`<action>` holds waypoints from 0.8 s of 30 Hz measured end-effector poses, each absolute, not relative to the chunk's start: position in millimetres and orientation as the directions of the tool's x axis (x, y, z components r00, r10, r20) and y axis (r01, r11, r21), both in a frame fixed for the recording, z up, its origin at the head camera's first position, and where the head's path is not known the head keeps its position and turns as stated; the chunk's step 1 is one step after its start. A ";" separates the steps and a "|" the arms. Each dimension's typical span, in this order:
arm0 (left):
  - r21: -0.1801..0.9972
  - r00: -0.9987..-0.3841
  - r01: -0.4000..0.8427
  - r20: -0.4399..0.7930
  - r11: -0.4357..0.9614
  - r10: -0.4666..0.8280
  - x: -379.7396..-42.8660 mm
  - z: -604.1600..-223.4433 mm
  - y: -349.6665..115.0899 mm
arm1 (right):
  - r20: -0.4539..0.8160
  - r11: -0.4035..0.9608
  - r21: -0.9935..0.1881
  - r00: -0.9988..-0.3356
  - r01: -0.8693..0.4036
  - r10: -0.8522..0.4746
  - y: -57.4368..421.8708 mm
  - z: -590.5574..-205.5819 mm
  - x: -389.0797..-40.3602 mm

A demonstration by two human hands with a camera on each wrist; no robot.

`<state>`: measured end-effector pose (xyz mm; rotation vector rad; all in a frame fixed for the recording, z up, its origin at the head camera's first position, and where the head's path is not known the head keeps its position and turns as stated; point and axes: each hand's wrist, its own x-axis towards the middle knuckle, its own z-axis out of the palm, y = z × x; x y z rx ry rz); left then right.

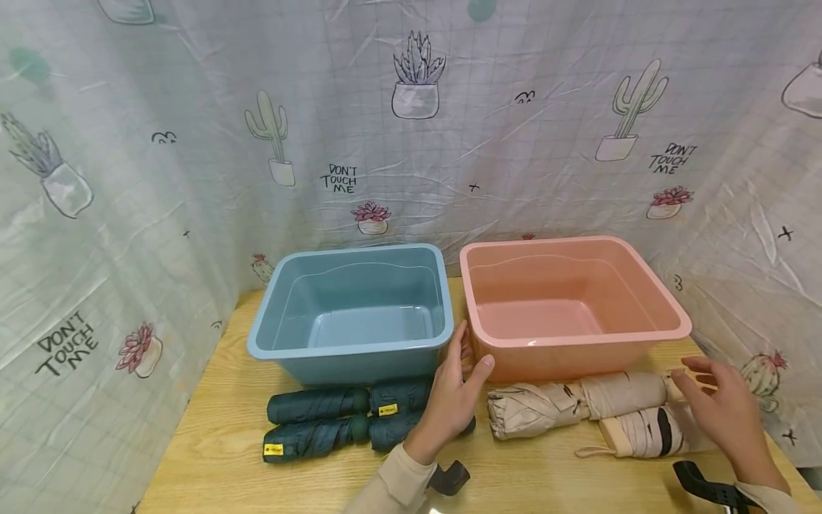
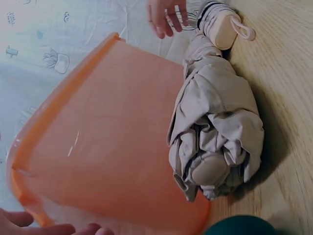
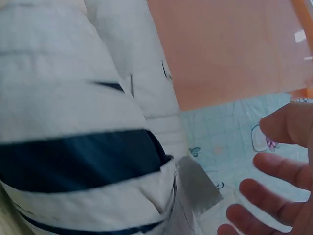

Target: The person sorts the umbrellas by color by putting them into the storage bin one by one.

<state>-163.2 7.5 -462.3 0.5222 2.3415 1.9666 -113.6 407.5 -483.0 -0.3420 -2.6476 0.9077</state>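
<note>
Pink plastic tub (image 1: pixel 559 358): rectangular, open side up.
Rear beige umbrella roll (image 1: pixel 561 403): creased, lying along the tub's front.
Front beige umbrella (image 1: pixel 645 434): rolled, dark-striped, cord loop leftward.

Pale wood-grain table (image 1: pixel 218 457) under a blue basin (image 1: pixel 359 368), a pink basin (image 1: pixel 565 359), dark-green umbrellas (image 1: pixel 315 437) and beige umbrellas (image 1: pixel 533 410)

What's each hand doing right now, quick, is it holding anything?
Left hand: open, holding nothing, beside the pink tub.
Right hand: open, fingers loosely bent, holding nothing, near the beige umbrellas.
</note>
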 end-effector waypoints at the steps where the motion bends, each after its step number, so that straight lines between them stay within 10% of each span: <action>1: 0.965 -0.944 0.228 0.187 0.129 0.272 -165.2 -462.8 9.2 | 0.201 0.780 -0.613 -0.930 0.125 0.307 410.6 -482.7 -115.5; 24: 0.962 -0.952 0.271 0.263 0.038 0.156 -179.9 -468.0 35.3 | -0.174 0.832 -0.552 -0.984 0.064 -0.040 435.3 -488.8 -134.8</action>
